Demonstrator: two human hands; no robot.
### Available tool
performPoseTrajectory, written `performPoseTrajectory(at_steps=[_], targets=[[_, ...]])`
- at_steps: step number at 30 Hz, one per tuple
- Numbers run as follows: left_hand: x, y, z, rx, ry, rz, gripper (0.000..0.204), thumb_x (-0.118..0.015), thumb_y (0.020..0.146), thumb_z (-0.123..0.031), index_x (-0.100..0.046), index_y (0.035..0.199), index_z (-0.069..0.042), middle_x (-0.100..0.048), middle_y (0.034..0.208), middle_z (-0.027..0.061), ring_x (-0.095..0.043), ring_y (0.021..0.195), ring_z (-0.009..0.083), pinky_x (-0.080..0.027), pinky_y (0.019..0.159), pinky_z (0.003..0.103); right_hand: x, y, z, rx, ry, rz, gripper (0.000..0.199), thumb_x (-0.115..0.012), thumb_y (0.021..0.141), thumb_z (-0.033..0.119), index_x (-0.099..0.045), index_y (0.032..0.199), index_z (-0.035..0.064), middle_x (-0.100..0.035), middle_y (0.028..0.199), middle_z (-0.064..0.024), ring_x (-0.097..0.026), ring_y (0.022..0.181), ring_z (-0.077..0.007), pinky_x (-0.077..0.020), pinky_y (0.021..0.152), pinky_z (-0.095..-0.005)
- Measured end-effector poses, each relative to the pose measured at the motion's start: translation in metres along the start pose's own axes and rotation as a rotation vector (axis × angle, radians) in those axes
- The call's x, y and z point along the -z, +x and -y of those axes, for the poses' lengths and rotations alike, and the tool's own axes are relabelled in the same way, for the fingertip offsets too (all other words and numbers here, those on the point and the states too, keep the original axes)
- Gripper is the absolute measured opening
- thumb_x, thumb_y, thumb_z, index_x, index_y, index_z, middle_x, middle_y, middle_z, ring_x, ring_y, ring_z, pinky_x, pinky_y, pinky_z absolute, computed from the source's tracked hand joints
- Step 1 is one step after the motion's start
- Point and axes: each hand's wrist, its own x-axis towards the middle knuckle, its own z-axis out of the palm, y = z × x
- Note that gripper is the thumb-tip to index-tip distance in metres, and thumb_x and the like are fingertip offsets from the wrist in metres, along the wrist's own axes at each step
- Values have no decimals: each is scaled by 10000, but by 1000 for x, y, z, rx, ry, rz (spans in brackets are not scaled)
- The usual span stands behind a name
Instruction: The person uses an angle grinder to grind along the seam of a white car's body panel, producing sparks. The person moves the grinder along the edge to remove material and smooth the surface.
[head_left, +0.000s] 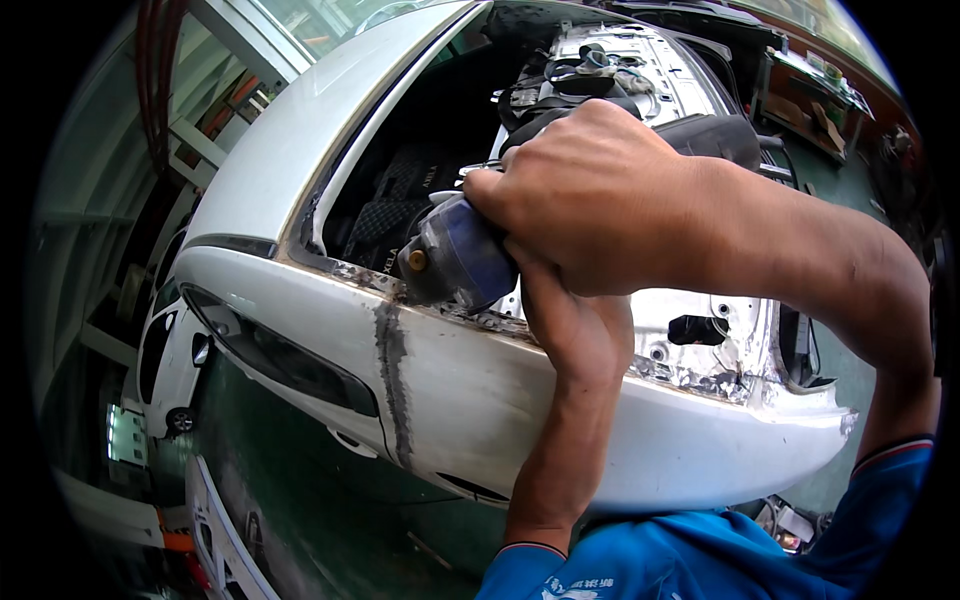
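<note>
A dark blue and grey hand-held power tool [462, 255] sits low over the bare, rusty edge of the white car body [290, 310]. My right hand [590, 195] is closed around it from above, its arm reaching in from the right. Underneath, my left hand [580, 320] comes up from the lower edge and grips the tool too, its fingers mostly hidden behind the right hand. The tool's working end faces the metal, and whether they touch is hidden. Just below runs a dark, rough seam strip [394, 370] down the car's side, with dull sanded paint next to it.
The glassless rear opening [410, 170] shows dark seats inside. Black straps and wiring [590, 75] lie on the bare metal shelf. A cart [815, 95] stands at the far right, another white car [170, 350] at the left. A white panel [215, 530] leans at lower left.
</note>
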Motion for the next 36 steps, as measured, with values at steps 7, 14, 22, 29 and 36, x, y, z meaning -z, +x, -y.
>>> performPoseTrajectory(at_steps=[7,14,22,29,36], targets=[[-8,11,-10,60,14,-168,587,-335,1095,-509,-285,1562,-157,-438,1509,32,-464,1366,130,-365,1141,343,3,13,-2,-2,34,15,232,-689,852,158,-642,1052,49,-689,756,-111,-717,773,-308,-531,664,-418],[-3,18,-19,38,11,-230,611,-397,1073,-524,-339,1538,-133,-502,1463,51,-518,1326,145,-415,1099,336,3,32,3,5,29,63,251,-692,831,174,-645,1045,52,-687,744,-111,-722,782,-303,-542,671,-414],[1,19,-19,-22,48,-215,594,-389,1073,-516,-345,1543,-157,-508,1461,36,-526,1320,151,-416,1103,337,3,32,6,44,14,32,246,-703,822,173,-653,1032,55,-699,776,-117,-728,801,-302,-555,677,-410],[4,19,-19,-35,28,-189,568,-369,1079,-497,-336,1553,-186,-484,1483,30,-503,1340,148,-412,1099,343,3,35,10,29,-9,24,198,-681,854,173,-665,1012,55,-712,798,-123,-737,820,-304,-569,707,-412],[5,17,-20,-73,25,-128,579,-378,1081,-491,-308,1561,-175,-459,1500,20,-480,1358,139,-382,1123,354,3,33,12,32,-13,10,202,-689,845,170,-667,1012,59,-716,795,-119,-740,828,-302,-568,700,-414]])
